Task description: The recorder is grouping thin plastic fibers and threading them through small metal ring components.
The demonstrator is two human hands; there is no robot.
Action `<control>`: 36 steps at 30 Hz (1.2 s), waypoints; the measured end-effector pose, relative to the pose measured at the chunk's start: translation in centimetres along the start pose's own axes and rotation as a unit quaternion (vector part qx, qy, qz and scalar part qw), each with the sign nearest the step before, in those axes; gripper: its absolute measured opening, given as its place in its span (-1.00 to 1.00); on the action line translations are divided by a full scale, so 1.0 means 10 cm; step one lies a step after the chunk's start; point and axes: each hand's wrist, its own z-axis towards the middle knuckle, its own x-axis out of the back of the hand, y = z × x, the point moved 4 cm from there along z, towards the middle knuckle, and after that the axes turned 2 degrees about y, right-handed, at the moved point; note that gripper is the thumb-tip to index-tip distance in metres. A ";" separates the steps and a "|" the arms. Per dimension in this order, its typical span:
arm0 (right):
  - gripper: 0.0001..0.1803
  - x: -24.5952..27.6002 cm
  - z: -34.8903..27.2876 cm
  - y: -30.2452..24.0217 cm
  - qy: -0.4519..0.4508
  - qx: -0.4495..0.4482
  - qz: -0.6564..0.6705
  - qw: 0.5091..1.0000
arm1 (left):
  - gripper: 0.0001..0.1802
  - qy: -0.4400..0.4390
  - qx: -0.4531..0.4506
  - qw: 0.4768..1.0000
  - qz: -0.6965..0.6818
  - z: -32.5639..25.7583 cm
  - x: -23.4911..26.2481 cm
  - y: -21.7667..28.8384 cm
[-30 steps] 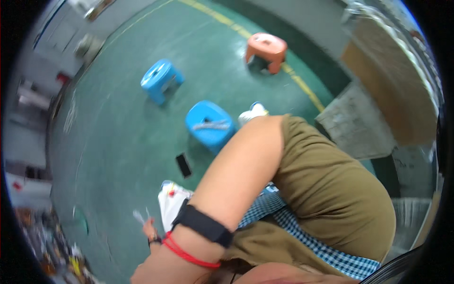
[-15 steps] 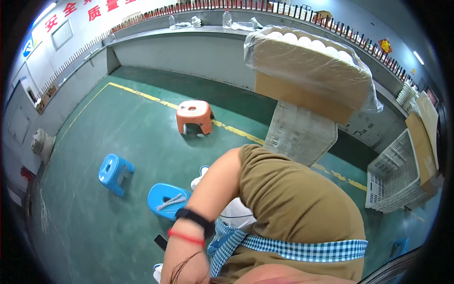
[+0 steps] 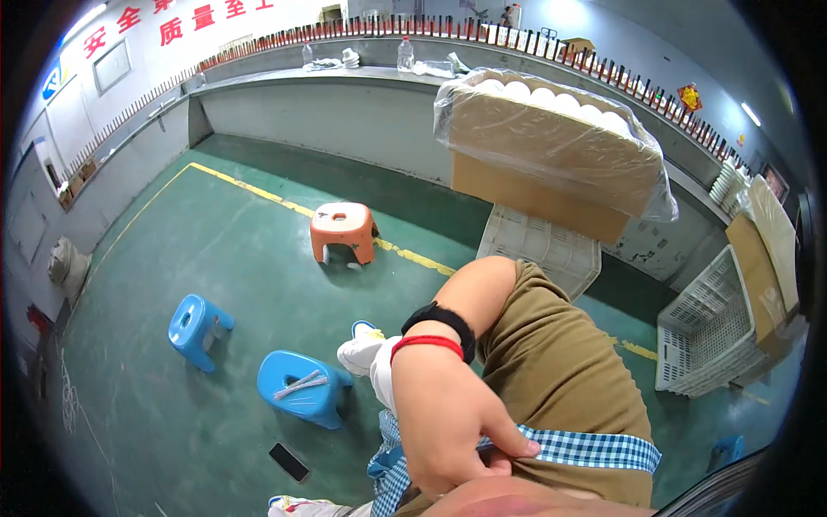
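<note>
My right hand reaches back toward my shoulder, its back turned up. Its thumb presses on a blue-and-white checked strap and the other fingers curl under, partly hidden. The strap crosses my brown sleeve, and loose checked cloth hangs beside the hand. A black wristband and a red string bracelet circle the wrist. My left hand is out of sight.
Two blue stools and an orange stool stand on the green floor, with a phone lying nearby. Thin white strips lie on the nearer blue stool. A plastic-wrapped carton sits on a white crate; another crate stands right.
My right hand has moved from the lower edge up and rightward onto the checked strap. The view has shifted slightly, and more of the nearer blue stool and the phone shows.
</note>
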 end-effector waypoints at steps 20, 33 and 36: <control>-0.58 0.32 0.52 -0.44 0.120 0.136 -0.226 0.957 | -0.74 -0.013 -0.577 0.687 -0.442 3.43 2.19 -0.54; -0.85 0.98 0.38 0.84 0.345 0.075 0.041 0.935 | -0.76 -0.321 -0.555 0.509 -0.575 3.07 0.98 0.81; -0.85 0.91 0.39 0.90 0.379 0.112 0.082 0.915 | -0.76 -0.360 -0.535 0.495 -0.582 3.14 0.82 0.96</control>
